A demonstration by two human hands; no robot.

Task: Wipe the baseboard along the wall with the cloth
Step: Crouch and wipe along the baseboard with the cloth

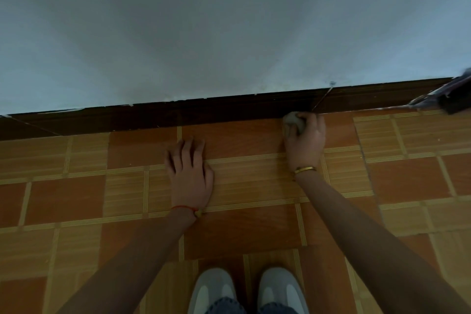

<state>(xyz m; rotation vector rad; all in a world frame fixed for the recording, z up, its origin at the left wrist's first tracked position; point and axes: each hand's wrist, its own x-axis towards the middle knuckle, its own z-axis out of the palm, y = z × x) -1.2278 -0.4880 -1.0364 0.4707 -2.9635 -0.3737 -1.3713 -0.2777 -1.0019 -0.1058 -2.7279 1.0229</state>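
A dark brown baseboard (pixel 204 113) runs along the foot of a pale grey wall, sloping up to the right. My right hand (pixel 305 135) is closed around a balled-up grey cloth (pixel 291 120), which presses against the bottom edge of the baseboard where it meets the floor. A gold bangle sits on that wrist. My left hand (pixel 190 173) lies flat on the floor tiles, fingers spread, a short way in front of the baseboard and holding nothing. A red string circles its wrist.
The floor (pixel 76 199) is orange and tan patterned tile. A dark object with pale fabric (pixel 448 99) sits against the baseboard at the far right edge. My two white shoes (pixel 247 288) stand at the bottom centre.
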